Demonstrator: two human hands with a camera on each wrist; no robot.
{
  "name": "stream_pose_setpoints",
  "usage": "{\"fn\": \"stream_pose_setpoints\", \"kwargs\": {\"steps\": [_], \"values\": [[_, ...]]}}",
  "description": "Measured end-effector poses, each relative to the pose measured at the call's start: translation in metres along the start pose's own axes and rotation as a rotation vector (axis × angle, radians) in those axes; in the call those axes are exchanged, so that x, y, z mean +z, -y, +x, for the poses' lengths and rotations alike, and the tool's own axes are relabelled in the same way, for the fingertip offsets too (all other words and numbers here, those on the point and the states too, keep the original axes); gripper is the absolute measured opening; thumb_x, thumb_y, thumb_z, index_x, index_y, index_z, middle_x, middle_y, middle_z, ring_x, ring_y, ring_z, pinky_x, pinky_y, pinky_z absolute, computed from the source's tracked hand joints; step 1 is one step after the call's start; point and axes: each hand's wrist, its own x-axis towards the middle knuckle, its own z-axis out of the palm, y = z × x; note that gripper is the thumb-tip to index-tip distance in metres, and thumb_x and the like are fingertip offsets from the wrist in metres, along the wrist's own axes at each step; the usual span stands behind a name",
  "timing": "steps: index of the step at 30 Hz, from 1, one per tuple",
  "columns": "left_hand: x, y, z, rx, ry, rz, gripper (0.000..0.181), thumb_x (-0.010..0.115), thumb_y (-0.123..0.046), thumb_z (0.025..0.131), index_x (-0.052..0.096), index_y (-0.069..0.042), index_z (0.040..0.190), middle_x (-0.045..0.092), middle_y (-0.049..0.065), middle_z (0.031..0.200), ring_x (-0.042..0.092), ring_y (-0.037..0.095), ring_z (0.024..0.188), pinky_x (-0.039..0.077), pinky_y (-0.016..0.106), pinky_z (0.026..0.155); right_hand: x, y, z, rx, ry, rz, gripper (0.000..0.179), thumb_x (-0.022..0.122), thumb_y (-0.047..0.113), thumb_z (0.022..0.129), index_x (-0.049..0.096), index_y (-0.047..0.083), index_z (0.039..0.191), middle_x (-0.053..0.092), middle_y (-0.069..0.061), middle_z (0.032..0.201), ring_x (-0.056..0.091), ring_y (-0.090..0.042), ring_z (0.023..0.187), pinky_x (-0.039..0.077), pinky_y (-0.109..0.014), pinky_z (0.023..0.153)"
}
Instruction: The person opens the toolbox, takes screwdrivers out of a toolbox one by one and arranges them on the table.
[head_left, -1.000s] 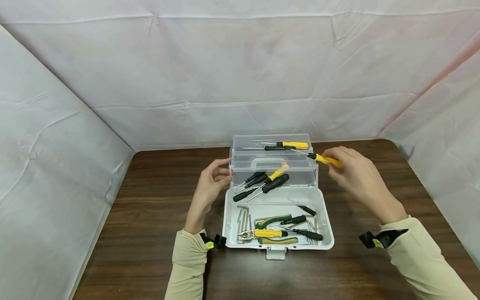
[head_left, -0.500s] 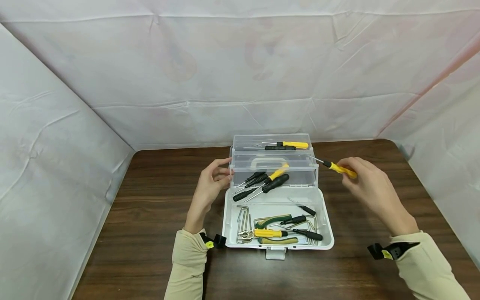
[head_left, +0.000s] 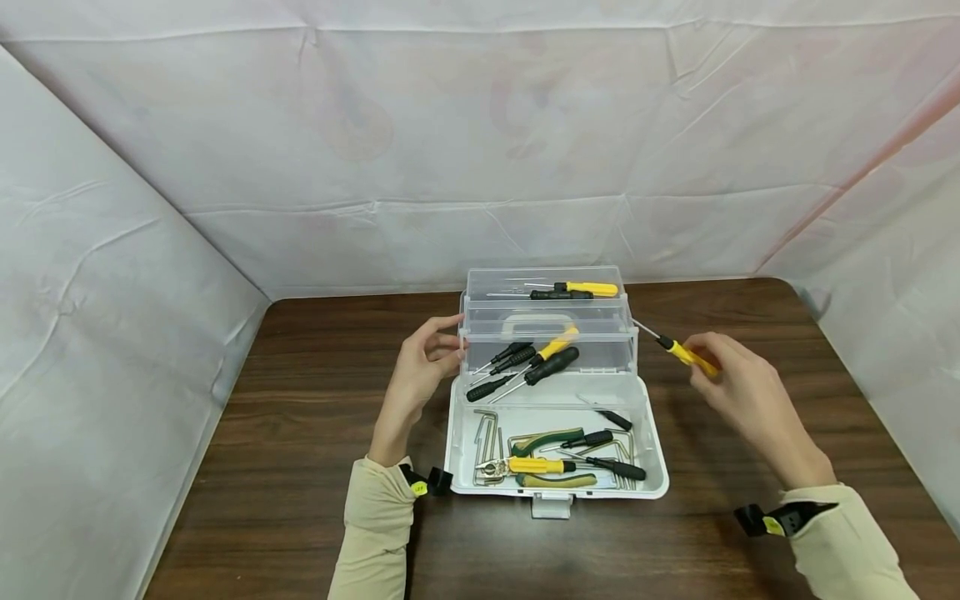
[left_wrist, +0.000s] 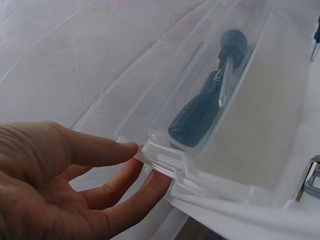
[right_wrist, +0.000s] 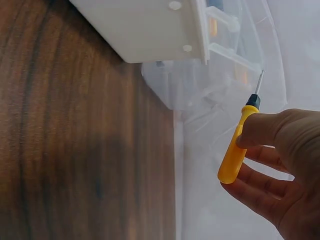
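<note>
The right hand [head_left: 750,404] is pinching a yellow-handled screwdriver [right_wrist: 234,157], thumb and fingers closed to the width of the handle. Its shaft is pointing away from the grip toward the clear trays [left_wrist: 175,159], the tip sitting just beside their right end; whether it is touching them, I cannot tell. To the left of this grip, the white toolbox [head_left: 655,454] is standing on the wooden table [head_left: 300,467], with pliers [head_left: 546,442] and hex keys [head_left: 480,433] lying in its base. The left hand [head_left: 415,375] is holding the trays' left end, thumb and fingertips nearly together on the thin plastic. That slender hold is probably the weaker one: if it slips, the trays could swing and send the loose black-handled screwdriver [head_left: 553,367] and its neighbours sliding. On the right, a low inward swing could be catching the tip on the plastic edge, twisting the round handle within the fingers.
</note>
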Motion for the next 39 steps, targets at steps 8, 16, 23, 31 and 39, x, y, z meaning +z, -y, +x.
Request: {"fn": "stream_pose_setpoints", "kwargs": {"steps": [8, 16, 23, 31, 39], "values": [[0.000, 0.001, 0.000, 0.005, 0.003, -0.002, 0.055, 0.067, 0.007, 0.097, 0.061, -0.017, 0.146, 0.071, 0.026, 0.119, 0.074, 0.033, 0.103, 0.064, 0.039, 0.087, 0.010, -0.010, -0.012, 0.013, 0.043, 0.019, 0.034, 0.074, -0.006, 0.083, 0.066, 0.008, 0.114, 0.072, -0.014, 0.102, 0.069, -0.033, 0.085, 0.052, -0.053, 0.069], [0.001, 0.001, 0.000, -0.012, 0.004, -0.013, 0.054, 0.067, 0.006, 0.097, 0.061, -0.018, 0.145, 0.071, 0.026, 0.120, 0.073, 0.037, 0.106, 0.064, 0.037, 0.086, 0.019, -0.019, -0.021, 0.029, 0.088, -0.005, 0.034, 0.075, -0.005, 0.081, 0.066, 0.008, 0.111, 0.071, -0.015, 0.099, 0.066, -0.032, 0.080, 0.050, -0.056, 0.064], [0.000, 0.000, 0.000, -0.001, 0.012, -0.021, 0.054, 0.066, 0.007, 0.097, 0.060, -0.014, 0.146, 0.068, 0.032, 0.123, 0.070, 0.045, 0.109, 0.064, 0.042, 0.088, 0.021, -0.023, -0.026, 0.075, 0.125, -0.024, 0.034, 0.076, -0.003, 0.081, 0.065, 0.009, 0.111, 0.070, -0.016, 0.100, 0.065, -0.031, 0.078, 0.049, -0.053, 0.059], [0.000, -0.001, 0.000, 0.001, 0.006, -0.011, 0.055, 0.067, 0.007, 0.096, 0.060, -0.015, 0.146, 0.068, 0.031, 0.122, 0.074, 0.025, 0.098, 0.064, 0.041, 0.087, 0.023, -0.026, -0.027, 0.090, 0.127, -0.025, 0.033, 0.075, -0.003, 0.080, 0.065, 0.009, 0.109, 0.070, -0.016, 0.098, 0.064, -0.032, 0.075, 0.047, -0.052, 0.057], [0.000, -0.001, 0.001, 0.002, 0.009, -0.011, 0.055, 0.067, 0.008, 0.096, 0.061, -0.016, 0.146, 0.067, 0.033, 0.123, 0.072, 0.012, 0.092, 0.064, 0.037, 0.086, 0.027, -0.030, -0.034, 0.110, 0.160, -0.048, 0.033, 0.075, -0.003, 0.080, 0.065, 0.008, 0.110, 0.071, -0.017, 0.101, 0.065, -0.033, 0.079, 0.049, -0.055, 0.061]]}}
